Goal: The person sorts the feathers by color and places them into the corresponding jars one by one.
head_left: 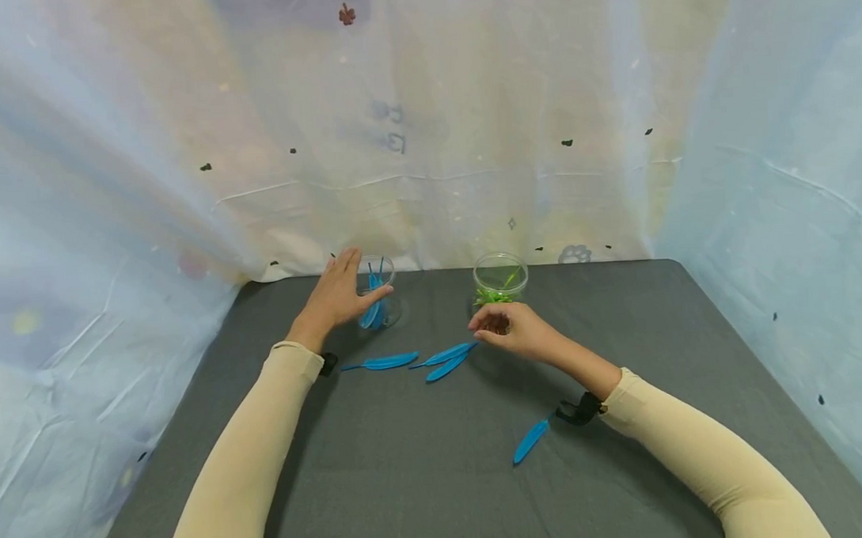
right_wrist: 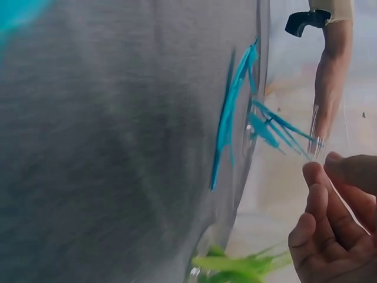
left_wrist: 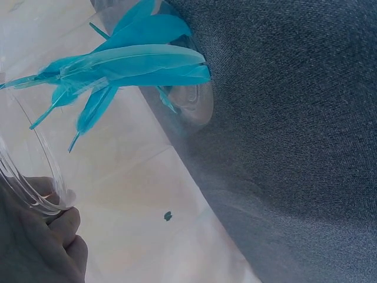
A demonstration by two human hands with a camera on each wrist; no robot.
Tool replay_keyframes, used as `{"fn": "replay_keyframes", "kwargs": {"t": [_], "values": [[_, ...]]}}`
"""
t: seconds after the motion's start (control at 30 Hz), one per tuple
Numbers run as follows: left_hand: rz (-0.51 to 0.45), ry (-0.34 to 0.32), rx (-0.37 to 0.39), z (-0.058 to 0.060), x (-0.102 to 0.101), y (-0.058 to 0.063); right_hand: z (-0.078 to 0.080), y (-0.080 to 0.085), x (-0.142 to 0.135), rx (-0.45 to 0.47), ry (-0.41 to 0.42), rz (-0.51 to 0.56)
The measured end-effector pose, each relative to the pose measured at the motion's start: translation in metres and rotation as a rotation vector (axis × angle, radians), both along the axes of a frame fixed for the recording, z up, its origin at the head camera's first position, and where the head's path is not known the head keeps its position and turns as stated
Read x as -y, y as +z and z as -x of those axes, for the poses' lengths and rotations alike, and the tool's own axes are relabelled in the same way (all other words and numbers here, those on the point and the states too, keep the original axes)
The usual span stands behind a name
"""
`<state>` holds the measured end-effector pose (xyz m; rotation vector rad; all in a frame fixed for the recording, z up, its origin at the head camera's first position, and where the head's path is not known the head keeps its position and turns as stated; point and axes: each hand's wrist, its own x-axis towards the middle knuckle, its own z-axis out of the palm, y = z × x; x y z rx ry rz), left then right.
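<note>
My left hand (head_left: 341, 294) grips a clear jar (left_wrist: 32, 202) at its rim, the thumb reaching across the near side. Several blue feathers (left_wrist: 135, 65) stand in that jar, their quills poking up past the rim. My right hand (head_left: 520, 329) hovers over the cloth with thumb and index fingertips close together and the other fingers loosely curled; nothing shows between them. Just left of its fingertips lie two blue feathers (head_left: 446, 355) side by side. Another blue feather (head_left: 391, 361) lies in front of the left jar.
A second clear jar (head_left: 501, 273) with green feathers (head_left: 494, 296) stands beyond my right hand. One more blue feather (head_left: 531, 442) lies near my right wrist. Grey cloth (head_left: 410, 475) covers the table, and a patterned curtain (head_left: 440, 118) hangs behind its far edge.
</note>
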<state>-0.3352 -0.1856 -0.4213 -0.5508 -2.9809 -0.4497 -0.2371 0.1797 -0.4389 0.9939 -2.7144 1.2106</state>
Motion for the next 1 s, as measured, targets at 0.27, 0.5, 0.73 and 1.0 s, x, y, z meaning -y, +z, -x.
{"fn": "replay_keyframes", "kwargs": {"t": [0.27,0.5,0.73,1.0], "values": [[-0.001,-0.002,-0.003,0.000,0.001,-0.002,-0.017,-0.008,-0.031,0.052,0.036,-0.049],[-0.017,-0.001,-0.002,-0.001,0.001,-0.001,-0.029,-0.012,-0.055,0.077,0.044,-0.075],[-0.011,-0.005,-0.002,-0.001,0.000,-0.001,-0.043,-0.015,-0.077,0.143,0.094,-0.116],[-0.015,0.000,0.004,-0.002,-0.001,0.001,-0.057,-0.018,-0.097,0.259,0.169,-0.151]]}}
